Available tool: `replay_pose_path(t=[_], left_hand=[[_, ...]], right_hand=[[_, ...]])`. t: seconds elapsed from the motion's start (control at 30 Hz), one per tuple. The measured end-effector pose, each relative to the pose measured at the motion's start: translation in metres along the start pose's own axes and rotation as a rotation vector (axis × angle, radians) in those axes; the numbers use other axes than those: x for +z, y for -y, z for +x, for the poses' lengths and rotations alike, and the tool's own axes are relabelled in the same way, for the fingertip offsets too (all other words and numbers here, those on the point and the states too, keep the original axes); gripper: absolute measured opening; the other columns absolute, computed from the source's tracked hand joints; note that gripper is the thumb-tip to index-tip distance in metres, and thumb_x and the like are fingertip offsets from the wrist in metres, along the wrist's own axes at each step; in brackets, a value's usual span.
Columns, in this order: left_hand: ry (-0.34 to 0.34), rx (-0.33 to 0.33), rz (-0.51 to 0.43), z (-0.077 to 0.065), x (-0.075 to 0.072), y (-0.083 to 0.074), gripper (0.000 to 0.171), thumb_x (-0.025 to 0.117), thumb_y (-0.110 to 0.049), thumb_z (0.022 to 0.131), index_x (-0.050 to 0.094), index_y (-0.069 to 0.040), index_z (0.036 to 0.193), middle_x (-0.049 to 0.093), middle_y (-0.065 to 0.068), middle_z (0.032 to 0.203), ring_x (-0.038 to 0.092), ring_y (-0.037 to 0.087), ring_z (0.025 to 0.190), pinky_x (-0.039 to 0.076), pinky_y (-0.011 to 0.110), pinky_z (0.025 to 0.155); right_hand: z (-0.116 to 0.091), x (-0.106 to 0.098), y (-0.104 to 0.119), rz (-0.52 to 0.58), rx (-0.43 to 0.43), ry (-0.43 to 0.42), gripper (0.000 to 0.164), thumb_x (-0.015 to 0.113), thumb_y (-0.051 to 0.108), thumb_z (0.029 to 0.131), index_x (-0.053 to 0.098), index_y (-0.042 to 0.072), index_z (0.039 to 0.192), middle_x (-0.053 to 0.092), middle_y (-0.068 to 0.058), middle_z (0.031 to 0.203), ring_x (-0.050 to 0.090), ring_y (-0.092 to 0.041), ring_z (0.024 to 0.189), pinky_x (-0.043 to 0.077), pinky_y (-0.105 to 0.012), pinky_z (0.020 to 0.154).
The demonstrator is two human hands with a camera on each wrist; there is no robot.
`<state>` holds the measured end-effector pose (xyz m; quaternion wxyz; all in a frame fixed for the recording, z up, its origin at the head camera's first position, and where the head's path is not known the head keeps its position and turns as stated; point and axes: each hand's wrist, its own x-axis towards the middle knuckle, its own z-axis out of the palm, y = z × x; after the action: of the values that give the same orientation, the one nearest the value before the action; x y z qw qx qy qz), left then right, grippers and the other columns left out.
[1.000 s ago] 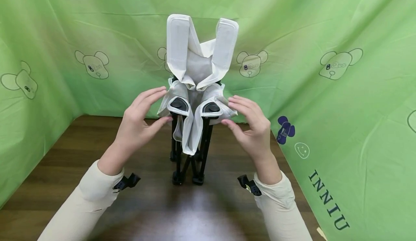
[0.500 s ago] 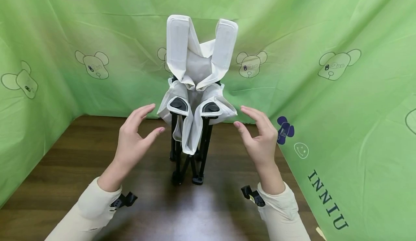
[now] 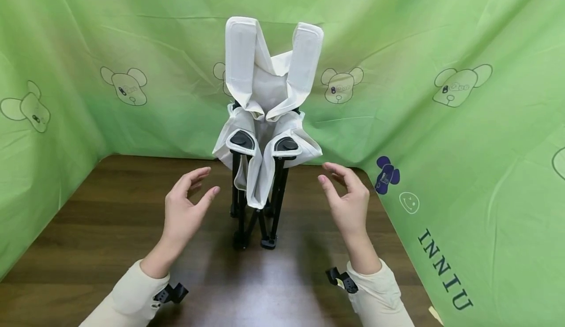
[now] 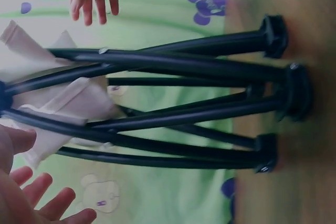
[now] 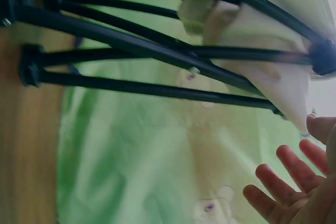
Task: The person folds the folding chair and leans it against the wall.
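A small folding chair with white fabric and black tube legs stands upright, folded together, in the middle of the table. Its two fabric flaps point up, and black corner caps show at the front. To its left, my left hand is held in the air, fingers relaxed and thumb apart, touching nothing. My right hand mirrors it on the other side, likewise holding nothing. Crossed legs with dark feet fill much of the left wrist view. Loose fingers of the right hand appear low in the right wrist view.
Brown wood-grain table lies under the chair. Green cloth printed with bear heads hangs behind and along both sides, close at the chair's back. Black wrist cameras sit on both cream sleeves.
Both hands have drawn back from the chair's fabric sides, moving outward and down toward the person. The chair has stayed standing where it was.
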<state>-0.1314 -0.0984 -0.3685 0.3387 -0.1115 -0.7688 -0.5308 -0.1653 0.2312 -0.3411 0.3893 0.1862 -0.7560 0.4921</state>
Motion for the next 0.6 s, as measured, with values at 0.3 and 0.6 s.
replay_pose_path(t=[0.3,0.6], left_hand=[[0.042,-0.152,-0.091,-0.019,0.015,0.011,0.037,0.082,-0.001,0.086,0.071,-0.006,0.121,0.073,0.004,0.119,0.069,0.019,0.106,0.058,0.020,0.088],[0.100,-0.279,-0.124,-0.031,0.022,0.021,0.033,0.082,-0.007,0.088,0.071,-0.008,0.119,0.074,0.005,0.117,0.069,0.021,0.107,0.060,0.022,0.085]], right_hand=[[-0.015,0.009,0.013,0.103,0.094,0.118,0.025,0.074,-0.009,0.089,0.070,-0.011,0.113,0.075,-0.023,0.106,0.072,-0.033,0.096,0.057,-0.018,0.085],[-0.032,0.019,0.008,0.176,0.229,0.218,0.023,0.073,-0.004,0.092,0.070,-0.007,0.115,0.075,-0.020,0.106,0.072,-0.021,0.096,0.059,-0.021,0.083]])
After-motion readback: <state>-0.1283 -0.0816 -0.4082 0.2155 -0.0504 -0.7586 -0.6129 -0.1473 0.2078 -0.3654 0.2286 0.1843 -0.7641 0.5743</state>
